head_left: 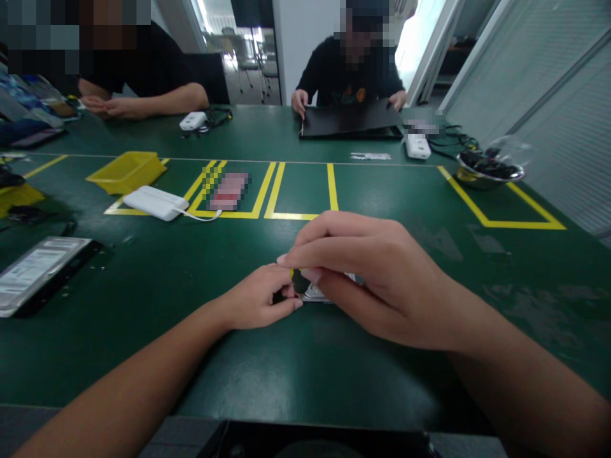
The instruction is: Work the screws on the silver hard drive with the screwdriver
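My right hand [382,280] is closed, with thumb and fingers pinched on a black-and-yellow handle [300,282] that looks like a screwdriver's. Its tip is hidden. Beneath it a silver hard drive [316,294] lies on the green table, mostly covered by my right hand. My left hand [262,296] rests on the table at the drive's left side, its fingers curled and thumb at the near edge, gripping it as far as I can see.
Another hard drive [42,270] lies at the left. Farther back are a yellow bin [126,172], a white power bank [155,202] cabled to a phone [229,191], and a metal bowl [489,175] of dark parts. Two people sit opposite; one holds a black panel [351,121].
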`<control>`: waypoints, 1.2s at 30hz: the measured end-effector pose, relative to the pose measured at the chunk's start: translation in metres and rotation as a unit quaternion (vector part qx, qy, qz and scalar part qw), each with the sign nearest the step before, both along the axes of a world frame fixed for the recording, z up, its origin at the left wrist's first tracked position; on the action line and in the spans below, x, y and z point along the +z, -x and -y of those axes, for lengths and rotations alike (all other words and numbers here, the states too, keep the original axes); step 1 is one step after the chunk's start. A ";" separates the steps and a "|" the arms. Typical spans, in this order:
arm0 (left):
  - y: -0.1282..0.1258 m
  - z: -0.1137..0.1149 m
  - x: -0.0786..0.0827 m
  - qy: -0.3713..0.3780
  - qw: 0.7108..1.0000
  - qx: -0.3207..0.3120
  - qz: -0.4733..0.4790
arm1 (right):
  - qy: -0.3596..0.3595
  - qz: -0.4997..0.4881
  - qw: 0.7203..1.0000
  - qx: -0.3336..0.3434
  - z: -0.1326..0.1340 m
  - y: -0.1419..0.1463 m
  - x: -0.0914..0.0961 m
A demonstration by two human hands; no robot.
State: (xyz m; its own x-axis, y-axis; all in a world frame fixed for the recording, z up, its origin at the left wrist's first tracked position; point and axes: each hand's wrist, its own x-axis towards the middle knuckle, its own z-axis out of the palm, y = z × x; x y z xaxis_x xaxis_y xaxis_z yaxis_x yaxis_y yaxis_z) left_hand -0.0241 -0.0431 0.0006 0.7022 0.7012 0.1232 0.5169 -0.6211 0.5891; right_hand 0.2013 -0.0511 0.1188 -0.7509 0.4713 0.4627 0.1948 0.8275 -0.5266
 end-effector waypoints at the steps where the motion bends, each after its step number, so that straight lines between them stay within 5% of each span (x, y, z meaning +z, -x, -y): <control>1: 0.000 0.000 0.000 -0.009 1.000 0.002 -0.003 | 0.006 0.002 1.000 0.007 0.000 -0.001 0.000; 17: -0.001 0.001 0.005 0.004 0.999 0.003 -0.031 | 0.000 0.038 0.997 0.062 -0.003 -0.009 0.006; 36: -0.002 0.001 0.003 -0.002 1.000 0.010 -0.020 | -0.046 -0.010 0.999 -0.001 -0.006 -0.001 -0.002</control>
State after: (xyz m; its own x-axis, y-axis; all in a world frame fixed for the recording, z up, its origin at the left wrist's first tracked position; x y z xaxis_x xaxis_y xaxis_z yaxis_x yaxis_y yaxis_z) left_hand -0.0222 -0.0443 0.0038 0.6919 0.7152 0.0983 0.5525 -0.6122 0.5656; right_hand 0.2022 -0.0446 0.1169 -0.7401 0.4270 0.5195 0.1866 0.8726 -0.4514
